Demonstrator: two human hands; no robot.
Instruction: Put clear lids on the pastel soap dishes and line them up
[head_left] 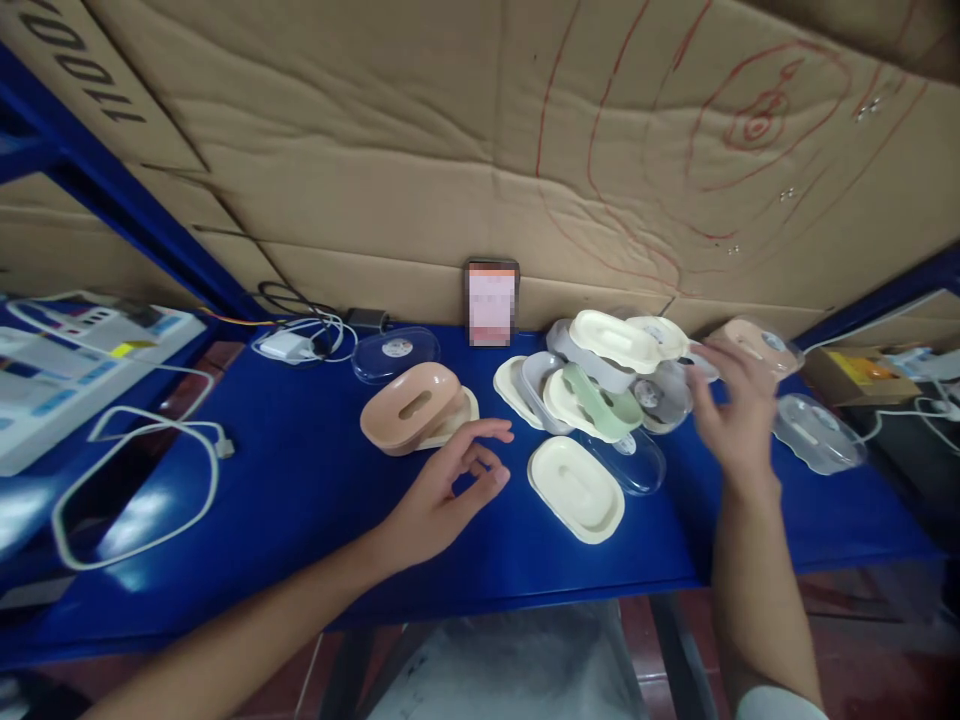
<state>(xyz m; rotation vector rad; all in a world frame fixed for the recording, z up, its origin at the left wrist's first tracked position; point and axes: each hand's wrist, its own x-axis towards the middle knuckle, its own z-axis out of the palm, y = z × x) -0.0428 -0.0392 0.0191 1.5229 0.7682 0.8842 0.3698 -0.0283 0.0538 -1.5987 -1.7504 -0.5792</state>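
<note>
Left hand [457, 480] hovers empty over the blue table [300, 470], fingers loosely curled, near the cream tray [576, 488]. Right hand [731, 410], fingers spread, holds nothing beside the pile of trays [607, 375].

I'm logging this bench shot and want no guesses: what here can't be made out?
- Upright phone, head view: screen blurred out.
- Right hand: motion-blurred; contact with the pile of oval plastic soap dishes unclear.
- Cardboard lettering: cut off by the top-left edge.
- White box: cropped at left edge.

Trays [600, 385] right of phone [492, 302]
</note>
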